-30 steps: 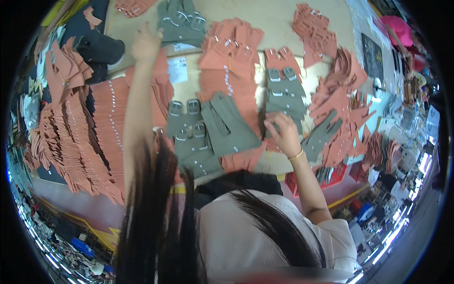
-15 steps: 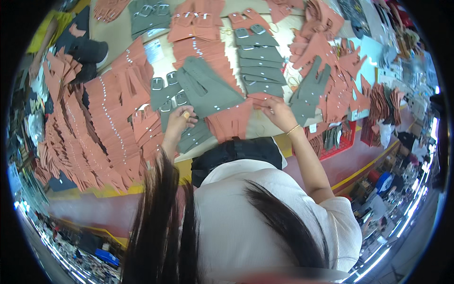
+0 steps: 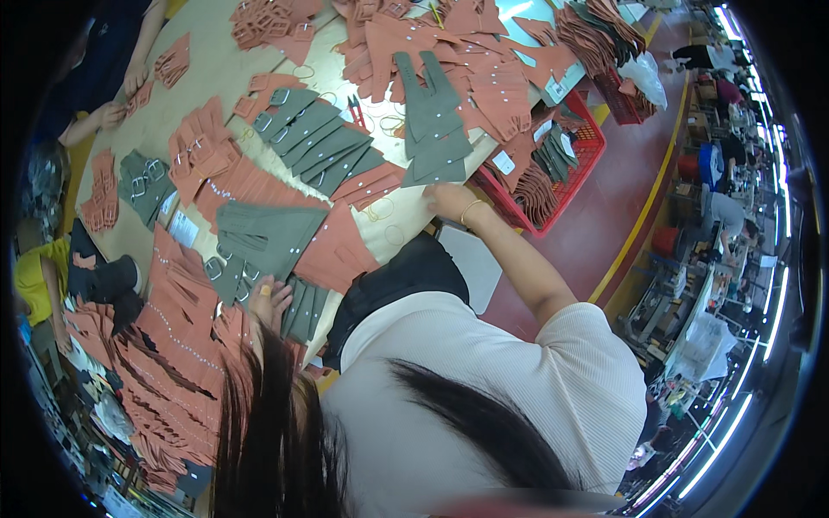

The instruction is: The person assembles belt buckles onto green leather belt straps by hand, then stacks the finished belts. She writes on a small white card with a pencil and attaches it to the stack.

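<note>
As it lies flat, the left hand [image 3: 270, 298] touches grey straps [image 3: 304, 309].

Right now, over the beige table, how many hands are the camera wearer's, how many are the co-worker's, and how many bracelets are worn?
Wearer's hands: 2 (left hand, right hand)
Co-worker's hands: 2
Thin gold bracelet: 1
Total: 5

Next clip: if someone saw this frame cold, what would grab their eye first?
Most likely the table, covered with flat cut pieces: terracotta-orange pieces heaped at the top, and grey-green buckled straps fanned out in the middle. The left hand rests on grey-green pieces at the near edge, and the right hand touches the edge beside a red basket of more pieces. Dark hair and a pale ribbed top fill the foreground.
</note>
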### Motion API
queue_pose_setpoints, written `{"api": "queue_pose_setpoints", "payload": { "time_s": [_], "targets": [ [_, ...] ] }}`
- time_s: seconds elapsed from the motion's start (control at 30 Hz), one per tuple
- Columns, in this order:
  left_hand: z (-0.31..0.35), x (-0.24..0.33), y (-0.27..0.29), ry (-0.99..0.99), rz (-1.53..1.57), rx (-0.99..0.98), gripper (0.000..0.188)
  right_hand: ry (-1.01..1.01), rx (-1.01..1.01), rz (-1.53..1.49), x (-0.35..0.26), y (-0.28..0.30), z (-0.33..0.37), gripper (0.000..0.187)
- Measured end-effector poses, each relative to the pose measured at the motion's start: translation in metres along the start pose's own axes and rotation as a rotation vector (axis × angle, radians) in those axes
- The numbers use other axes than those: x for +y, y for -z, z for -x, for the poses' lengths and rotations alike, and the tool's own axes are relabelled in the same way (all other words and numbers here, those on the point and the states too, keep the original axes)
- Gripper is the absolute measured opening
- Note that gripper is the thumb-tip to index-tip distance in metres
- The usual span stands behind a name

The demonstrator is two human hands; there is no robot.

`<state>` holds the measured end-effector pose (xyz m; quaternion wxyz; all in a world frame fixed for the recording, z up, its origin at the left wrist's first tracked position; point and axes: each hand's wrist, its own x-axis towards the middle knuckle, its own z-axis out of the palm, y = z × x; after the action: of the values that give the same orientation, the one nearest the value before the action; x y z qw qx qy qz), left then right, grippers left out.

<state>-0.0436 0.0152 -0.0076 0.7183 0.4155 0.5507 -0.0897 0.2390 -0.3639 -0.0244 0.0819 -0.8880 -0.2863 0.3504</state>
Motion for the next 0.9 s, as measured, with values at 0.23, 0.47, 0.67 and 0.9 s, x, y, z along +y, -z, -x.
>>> {"api": "queue_pose_setpoints", "payload": {
  "time_s": [0.23, 0.47, 0.67, 0.9],
  "targets": [
    [-0.005, -0.004, 0.015, -0.060, -0.023, 0.050, 0.032, -0.158, 0.382, -0.173, 0.065, 0.045, -0.036, 0.025],
    [0.005, 0.005, -0.014, -0.160, 0.277, 0.000, 0.030, -0.388, 0.418, -0.198, 0.091, 0.075, -0.085, 0.027],
    [-0.007, -0.001, -0.023, -0.183, 0.270, 0.061, 0.036, -0.615, 0.561, -0.208, 0.086, 0.049, -0.067, 0.037],
    [-0.010, 0.000, -0.034, -0.157, 0.396, -0.031, 0.036, -0.648, 0.475, -1.052, 0.079, 0.058, -0.055, 0.028]
  ]
}}
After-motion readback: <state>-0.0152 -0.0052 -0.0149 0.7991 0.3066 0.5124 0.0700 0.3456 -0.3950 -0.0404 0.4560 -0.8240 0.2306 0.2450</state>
